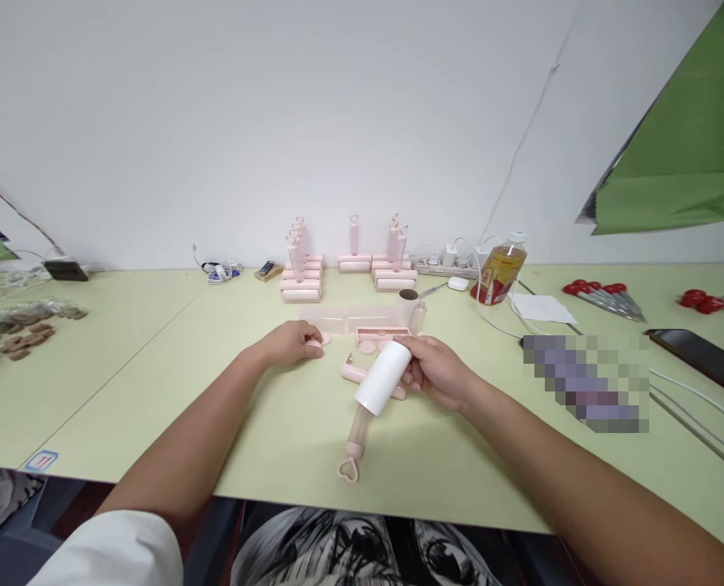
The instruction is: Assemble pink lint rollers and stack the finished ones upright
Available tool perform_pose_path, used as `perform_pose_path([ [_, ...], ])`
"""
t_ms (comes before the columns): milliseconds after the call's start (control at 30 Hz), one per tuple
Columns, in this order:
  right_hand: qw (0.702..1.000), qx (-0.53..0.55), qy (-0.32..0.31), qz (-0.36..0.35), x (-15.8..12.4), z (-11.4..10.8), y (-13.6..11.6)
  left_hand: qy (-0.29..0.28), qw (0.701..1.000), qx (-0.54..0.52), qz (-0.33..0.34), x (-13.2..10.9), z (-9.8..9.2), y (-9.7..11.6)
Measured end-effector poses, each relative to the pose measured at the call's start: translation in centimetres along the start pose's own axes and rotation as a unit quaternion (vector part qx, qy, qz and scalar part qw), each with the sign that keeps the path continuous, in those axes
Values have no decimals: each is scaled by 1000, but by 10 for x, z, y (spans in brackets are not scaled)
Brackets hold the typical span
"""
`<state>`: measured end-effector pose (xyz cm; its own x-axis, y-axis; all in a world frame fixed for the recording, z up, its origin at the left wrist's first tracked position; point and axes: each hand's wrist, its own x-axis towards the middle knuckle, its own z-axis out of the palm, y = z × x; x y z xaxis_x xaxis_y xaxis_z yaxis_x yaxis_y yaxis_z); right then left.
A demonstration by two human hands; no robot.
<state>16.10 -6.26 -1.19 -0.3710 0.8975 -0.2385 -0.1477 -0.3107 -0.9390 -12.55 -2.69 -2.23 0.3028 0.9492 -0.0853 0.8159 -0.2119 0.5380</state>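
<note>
My right hand (438, 370) grips a white roll (383, 378) by its upper end, tilted over the table. Below the roll is a clear pink handle (357, 427) with a heart-shaped loop (348, 470). My left hand (291, 342) has its fingers closed on a small round pink cap (313, 343), with another pink disc (326, 338) beside it. Behind the roll lies a curved pink cover (354, 373), partly hidden. An open pink case (383, 333) and a pink disc (366, 347) lie just beyond. A second roll (406, 305) stands upright near a clear handle (419, 316).
Pink cases (301, 290) with upright handles stand along the wall, in groups. To the right are a drink bottle (501, 268), white cables, a power strip (444, 267), a dark phone (704, 358) and red-topped items (594, 289). Brown pieces (23, 343) lie at far left.
</note>
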Motion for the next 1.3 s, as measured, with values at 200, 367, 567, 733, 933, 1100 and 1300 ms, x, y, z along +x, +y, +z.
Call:
perform_pose_path([
  [200,1000,-11,0,-3,1,0,0,-41,996,-21,70,1,3,0],
  [367,1000,-7,-4,-3,3,-1,2,-42,991,-1,125,2,3,0],
  [567,1000,7,4,-9,3,-2,3,21,994,-27,101,-3,2,14],
  [733,996,83,-15,-34,3,0,3,-11,971,-191,143,-19,9,47],
  [933,988,121,-73,-61,-2,4,2,99,925,-336,148,-18,14,52],
  [1100,977,-130,-41,-167,1,-3,12,395,784,-467,106,-3,-13,23],
  [1300,829,-479,-107,-269,2,-7,17,544,761,-350,-50,10,-35,-17],
])
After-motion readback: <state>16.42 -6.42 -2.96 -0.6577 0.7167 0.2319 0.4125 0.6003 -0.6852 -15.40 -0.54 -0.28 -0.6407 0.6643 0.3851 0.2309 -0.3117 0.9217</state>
